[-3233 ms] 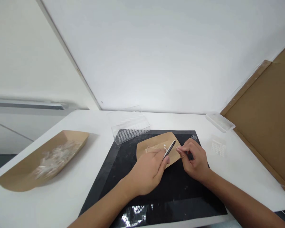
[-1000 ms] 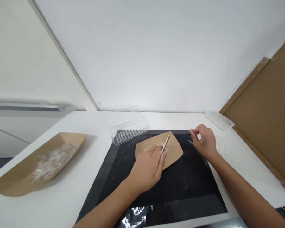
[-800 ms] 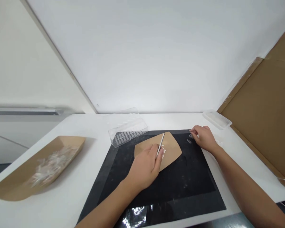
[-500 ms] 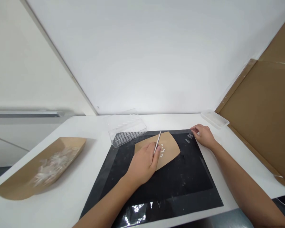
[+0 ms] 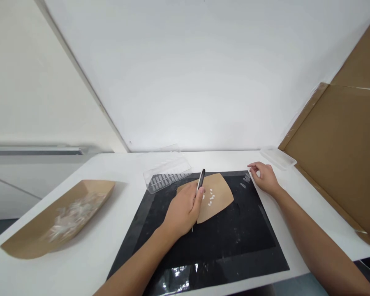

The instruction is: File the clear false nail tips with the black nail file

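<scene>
Left hand (image 5: 183, 209) closed around black-handled tweezers (image 5: 200, 180); handle stands near upright above the thumb and forefinger, and a thin tip shows below the hand. Whether the tweezer arms are pressed together cannot be told, as the hand hides them. The hand rests at the near-left edge of a kraft paper sheet (image 5: 220, 201) lying on a black mat (image 5: 234, 242). Small white pieces (image 5: 211, 197) sit in a loose cluster on the sheet, just beside the left fingers.

Right hand (image 5: 265, 179) open, fingers loosely curled, holding nothing, near the far-right corner of the mat. Its fingertips are just beside a few clear strips (image 5: 245, 179) on the mat.

Beyond the mat's far edge, a clear plastic case (image 5: 167, 174) holds rows of pale pieces. A kraft paper tray (image 5: 43, 226) of clear plastic pieces stands on the white table (image 5: 117, 164) to the left; a shallow clear tray (image 5: 277, 158) stands far right.
</scene>
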